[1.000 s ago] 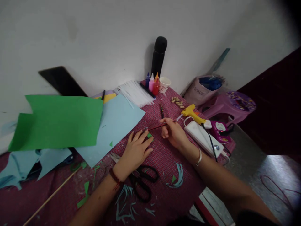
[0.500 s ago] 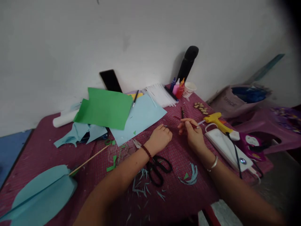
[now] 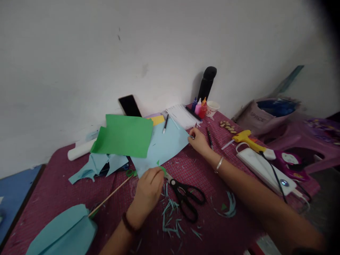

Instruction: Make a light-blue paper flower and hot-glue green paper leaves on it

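My left hand (image 3: 149, 189) is closed, a small green paper piece (image 3: 163, 171) at its fingertips, just by the scissors' tips. The black-handled scissors (image 3: 183, 194) lie partly spread on the table to its right. Above them, my right hand (image 3: 198, 142) is pinched at the right corner of a light blue paper sheet (image 3: 166, 145). A thin dark reddish tip shows above its fingers; the rest of that thin stick is hidden. Beside this hand lies a dark pen (image 3: 209, 138). Thin blue paper shreds (image 3: 171, 214) are scattered below the scissors.
A green sheet (image 3: 124, 136) overlaps the blue one. At left is a blue paper shape (image 3: 63, 230) with a wooden stick (image 3: 110, 196). A yellow glue gun (image 3: 243, 136) and white power strip (image 3: 265, 171) lie right. Glue bottles (image 3: 202, 109) and a paper cup (image 3: 212, 108) stand behind.
My left hand has drawn back left and closed, with green paper now at its fingertips. My right hand has moved left and away to the blue sheet's corner. The view has shifted.
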A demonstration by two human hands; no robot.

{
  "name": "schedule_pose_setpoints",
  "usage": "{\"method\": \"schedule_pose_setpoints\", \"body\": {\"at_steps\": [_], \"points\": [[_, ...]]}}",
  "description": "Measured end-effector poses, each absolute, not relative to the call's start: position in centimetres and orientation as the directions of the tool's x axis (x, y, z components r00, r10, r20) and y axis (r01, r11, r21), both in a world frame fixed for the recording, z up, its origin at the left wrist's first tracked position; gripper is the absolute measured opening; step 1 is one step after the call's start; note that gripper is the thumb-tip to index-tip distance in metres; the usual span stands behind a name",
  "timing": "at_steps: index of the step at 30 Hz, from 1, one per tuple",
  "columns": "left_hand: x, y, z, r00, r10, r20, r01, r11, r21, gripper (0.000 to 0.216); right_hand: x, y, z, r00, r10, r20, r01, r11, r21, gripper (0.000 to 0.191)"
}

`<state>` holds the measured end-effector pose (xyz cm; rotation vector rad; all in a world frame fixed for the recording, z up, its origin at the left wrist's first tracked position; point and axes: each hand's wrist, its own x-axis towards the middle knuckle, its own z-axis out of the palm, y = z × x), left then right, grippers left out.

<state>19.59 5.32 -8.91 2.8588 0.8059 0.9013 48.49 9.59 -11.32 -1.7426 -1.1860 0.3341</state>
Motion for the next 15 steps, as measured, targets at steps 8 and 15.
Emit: {"method": "schedule_pose_setpoints", "body": {"at_steps": [8,15], "points": [[27.1,9.7,-10.4,0.808,0.444,0.388,0.387,-0.896,0.218,0.02,49.6,0.3,-11.8,0.486,0.835,0.257,0.625,-0.126,-0.77,0.009],[29.2,10.1,-12.0,0.895,0.383,0.227,0.337,-0.916,0.216,0.019,50.6,-0.7,-8.6,0.463,0.835,0.296,0.649,-0.092,-0.755,0.009]]}}
